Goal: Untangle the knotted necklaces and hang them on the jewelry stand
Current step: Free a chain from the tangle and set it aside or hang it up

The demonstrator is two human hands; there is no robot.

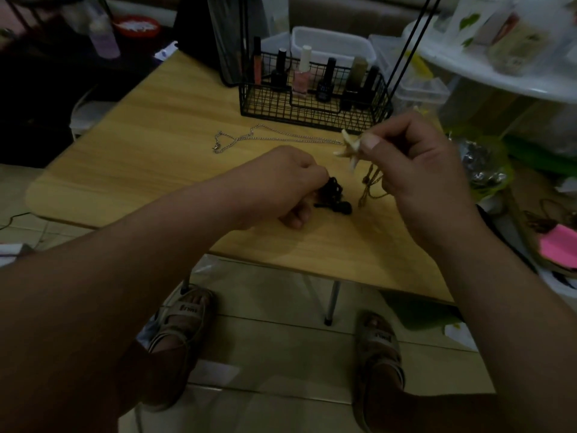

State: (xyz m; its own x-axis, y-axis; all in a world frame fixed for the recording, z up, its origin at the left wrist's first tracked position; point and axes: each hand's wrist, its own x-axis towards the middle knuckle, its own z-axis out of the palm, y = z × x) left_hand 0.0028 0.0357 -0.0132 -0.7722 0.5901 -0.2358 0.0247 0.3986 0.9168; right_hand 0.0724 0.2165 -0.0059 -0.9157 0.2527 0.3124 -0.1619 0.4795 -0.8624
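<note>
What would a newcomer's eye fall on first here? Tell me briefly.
The right hand pinches a pale star-shaped pendant on a brown cord, raised above the wooden table, while the left hand grips a black tangle down on the wood. Behind them a silver chain lies stretched out before a black wire basket of nail polish bottles.

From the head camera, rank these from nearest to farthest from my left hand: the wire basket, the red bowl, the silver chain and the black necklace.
1. black necklace: at the fingertips of the left hand, on its right.
2. silver chain: lying just beyond the hand.
3. wire basket: farther back, middle of the table.
4. red bowl: far back left, off the table.
</note>
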